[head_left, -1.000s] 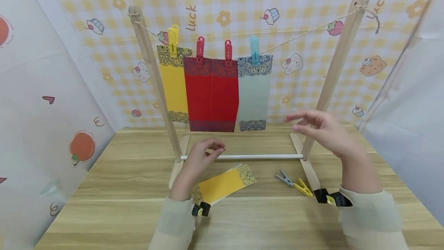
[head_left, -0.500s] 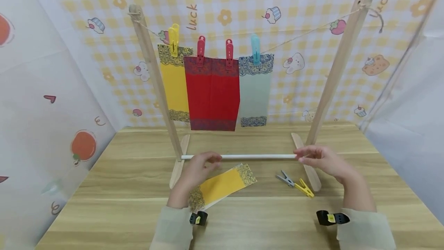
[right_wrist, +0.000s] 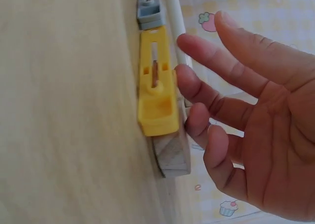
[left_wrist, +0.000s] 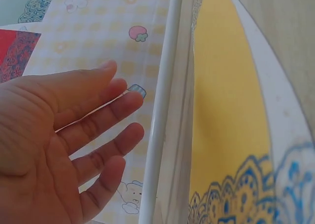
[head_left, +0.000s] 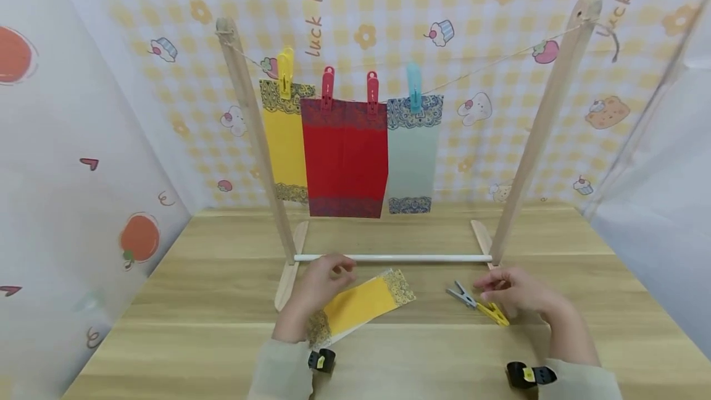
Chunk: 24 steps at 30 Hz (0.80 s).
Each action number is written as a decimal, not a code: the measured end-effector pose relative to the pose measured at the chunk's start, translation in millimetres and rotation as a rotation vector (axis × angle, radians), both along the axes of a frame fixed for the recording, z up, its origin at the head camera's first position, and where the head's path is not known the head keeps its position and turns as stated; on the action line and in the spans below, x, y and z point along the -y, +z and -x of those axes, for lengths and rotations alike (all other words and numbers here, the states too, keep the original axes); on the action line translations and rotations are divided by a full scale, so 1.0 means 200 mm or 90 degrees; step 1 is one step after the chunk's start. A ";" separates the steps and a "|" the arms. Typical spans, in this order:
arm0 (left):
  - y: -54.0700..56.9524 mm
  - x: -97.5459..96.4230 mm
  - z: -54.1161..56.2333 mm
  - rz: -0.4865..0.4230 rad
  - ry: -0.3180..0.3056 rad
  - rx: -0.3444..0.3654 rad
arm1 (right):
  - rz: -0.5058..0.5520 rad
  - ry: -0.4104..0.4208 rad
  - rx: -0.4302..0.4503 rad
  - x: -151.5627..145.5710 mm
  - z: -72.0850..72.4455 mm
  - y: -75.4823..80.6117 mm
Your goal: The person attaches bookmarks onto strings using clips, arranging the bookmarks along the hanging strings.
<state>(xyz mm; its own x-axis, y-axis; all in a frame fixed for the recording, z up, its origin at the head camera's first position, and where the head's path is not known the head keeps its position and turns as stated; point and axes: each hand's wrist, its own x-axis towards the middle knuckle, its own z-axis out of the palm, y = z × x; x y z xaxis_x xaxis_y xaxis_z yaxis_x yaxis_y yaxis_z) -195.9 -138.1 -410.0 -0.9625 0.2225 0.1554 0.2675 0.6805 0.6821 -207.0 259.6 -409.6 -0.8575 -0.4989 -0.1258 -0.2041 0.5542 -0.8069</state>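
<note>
My right hand (head_left: 519, 292) hovers just above a yellow clothespin (head_left: 493, 313) on the table, its fingers loosely bent and holding nothing. A grey clothespin (head_left: 461, 295) lies end to end with the yellow one. In the right wrist view, the yellow clothespin (right_wrist: 157, 86) shows right beside the fingertips. My left hand (head_left: 322, 286), also holding nothing, is over the left end of a yellow patterned paper strip (head_left: 361, 307). A pale sheet peeks out from under that strip. The left wrist view has the relaxed left hand (left_wrist: 64, 135) near the white rod (left_wrist: 162, 96).
A wooden frame with a left post (head_left: 252, 122) and right post (head_left: 547, 122) carries a string. On it, clothespins hold a yellow strip (head_left: 284, 153), a red sheet (head_left: 347, 162) and a pale green strip (head_left: 412, 165). A white rod (head_left: 411, 258) joins the posts low down.
My right hand has come down from beside the right post to the clothespins on the table. My left hand has lowered slightly toward the paper strip.
</note>
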 end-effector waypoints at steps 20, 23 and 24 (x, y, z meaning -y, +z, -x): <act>-0.05 0.00 0.00 0.071 -0.048 0.080 | -0.103 0.024 -0.019 0.04 -0.03 0.02; -0.05 0.00 0.00 0.077 -0.060 0.077 | -0.103 0.022 -0.004 0.06 -0.03 0.02; -0.05 0.00 0.00 0.081 -0.062 0.075 | -0.103 0.019 0.002 0.07 -0.03 0.03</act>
